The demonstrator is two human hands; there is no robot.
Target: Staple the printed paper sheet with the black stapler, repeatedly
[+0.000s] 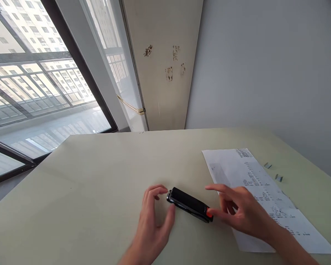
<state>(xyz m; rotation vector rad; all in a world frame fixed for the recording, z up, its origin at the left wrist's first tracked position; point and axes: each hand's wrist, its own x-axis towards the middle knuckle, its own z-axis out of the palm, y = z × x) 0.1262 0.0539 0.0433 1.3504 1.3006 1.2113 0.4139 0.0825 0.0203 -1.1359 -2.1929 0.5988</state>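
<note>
A black stapler (pixel 190 203) with a red part at its right end lies slantwise on the table. At its left end is my left hand (pixel 156 217), thumb and fingers apart around that tip, with nothing gripped. My right hand (pixel 237 208) is at the other end; its thumb reaches the red part, while the index finger stretches out above, away from the stapler. Whether the thumb presses or only touches, I cannot tell. Beneath my right hand and forearm lies a printed paper sheet (pixel 228 165), partly covered by them.
Two small strips of staples (pixel 279 178) lie right of the paper on the pale table (pixel 99 176). A grey wall (pixel 264 66) borders the table's right side. Behind it stand a stained beige panel (pixel 165 95) and, at left, a window (pixel 38 81) with railings outside.
</note>
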